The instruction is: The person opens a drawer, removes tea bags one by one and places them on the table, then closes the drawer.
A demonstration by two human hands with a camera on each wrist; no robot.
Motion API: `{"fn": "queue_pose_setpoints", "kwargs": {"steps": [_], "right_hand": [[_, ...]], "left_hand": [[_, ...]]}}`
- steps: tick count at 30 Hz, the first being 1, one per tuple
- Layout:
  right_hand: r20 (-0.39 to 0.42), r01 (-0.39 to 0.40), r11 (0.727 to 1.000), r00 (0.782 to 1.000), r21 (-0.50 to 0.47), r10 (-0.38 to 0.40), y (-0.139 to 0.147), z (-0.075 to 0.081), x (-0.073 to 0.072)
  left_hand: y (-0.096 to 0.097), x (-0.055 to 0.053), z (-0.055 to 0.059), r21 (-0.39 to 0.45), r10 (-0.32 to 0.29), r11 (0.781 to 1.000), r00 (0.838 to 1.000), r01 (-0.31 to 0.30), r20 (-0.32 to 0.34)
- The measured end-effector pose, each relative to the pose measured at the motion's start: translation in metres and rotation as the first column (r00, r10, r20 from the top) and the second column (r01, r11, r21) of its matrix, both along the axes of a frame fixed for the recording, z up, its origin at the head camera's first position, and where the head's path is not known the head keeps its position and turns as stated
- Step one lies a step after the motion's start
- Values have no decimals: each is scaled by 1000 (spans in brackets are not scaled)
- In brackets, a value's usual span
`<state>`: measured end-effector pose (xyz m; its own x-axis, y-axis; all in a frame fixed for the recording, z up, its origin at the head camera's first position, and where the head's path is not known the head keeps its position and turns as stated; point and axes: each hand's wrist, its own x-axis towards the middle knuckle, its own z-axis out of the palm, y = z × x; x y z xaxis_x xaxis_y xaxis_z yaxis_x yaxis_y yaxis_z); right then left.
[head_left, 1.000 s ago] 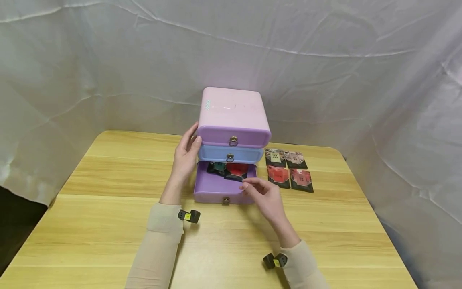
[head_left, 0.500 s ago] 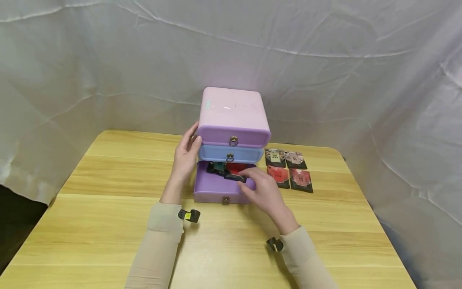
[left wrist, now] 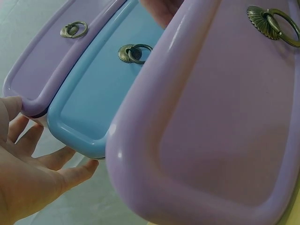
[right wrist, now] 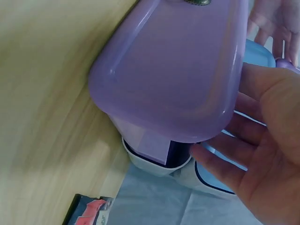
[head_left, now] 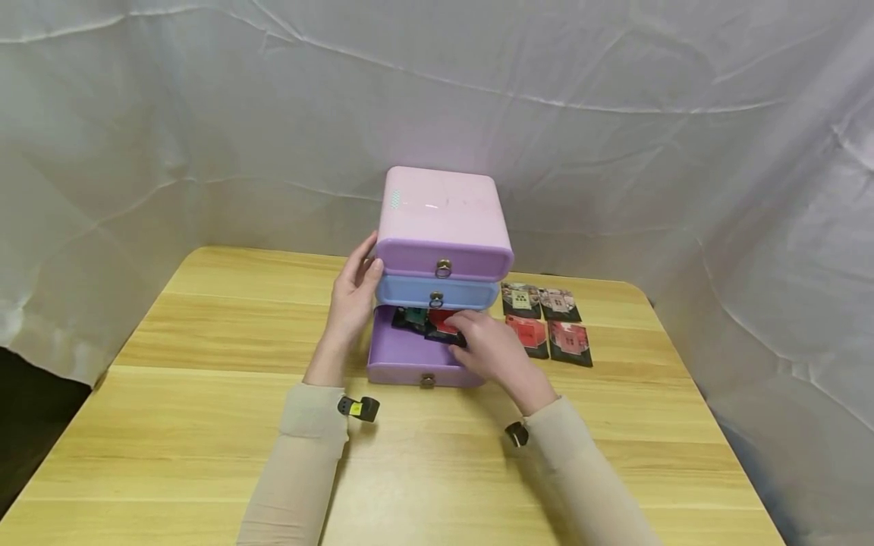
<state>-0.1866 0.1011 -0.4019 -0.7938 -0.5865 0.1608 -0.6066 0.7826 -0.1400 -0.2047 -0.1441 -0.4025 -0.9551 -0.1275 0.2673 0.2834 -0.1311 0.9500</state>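
Observation:
A small three-drawer chest (head_left: 440,208), pink on top, stands toward the table's back with its purple bottom drawer (head_left: 403,353) pulled out. Inside that drawer lie a red and black packet (head_left: 442,324) and a dark packet with a teal label (head_left: 412,317). My left hand (head_left: 351,299) rests against the chest's left side, its fingers spread along the side in the left wrist view. Over the drawer's right wall reaches my right hand (head_left: 492,349), fingers at the red packet's right end. The drawer front hides the right fingertips in the right wrist view.
Right of the chest, several packets lie flat in two rows, among them a red one (head_left: 528,335) and a pinkish one (head_left: 570,343). The blue middle drawer (head_left: 410,290) and purple top drawer (head_left: 416,259) overhang the open one. A grey cloth (head_left: 580,152) hangs behind.
My right hand has moved forward and left, from the drawer's right front corner to over the red packet. Its wrist has turned. The left hand and both packets stay put.

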Motion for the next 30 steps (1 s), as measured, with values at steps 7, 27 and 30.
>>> {"fn": "queue_pose_setpoints", "kwargs": {"steps": [7, 27, 30], "right_hand": [[68, 8, 990, 998, 142, -18, -8, -5, -13], [128, -3, 962, 991, 274, -33, -26, -22, -31], [104, 0, 962, 994, 273, -30, -27, -23, -32]], "left_hand": [[-1, -1, -2, 6, 0, 1000, 1000, 0, -7], [-1, 0, -1, 3, -6, 1000, 1000, 6, -14], [-1, 0, -1, 2, -4, 1000, 1000, 4, -15]]}}
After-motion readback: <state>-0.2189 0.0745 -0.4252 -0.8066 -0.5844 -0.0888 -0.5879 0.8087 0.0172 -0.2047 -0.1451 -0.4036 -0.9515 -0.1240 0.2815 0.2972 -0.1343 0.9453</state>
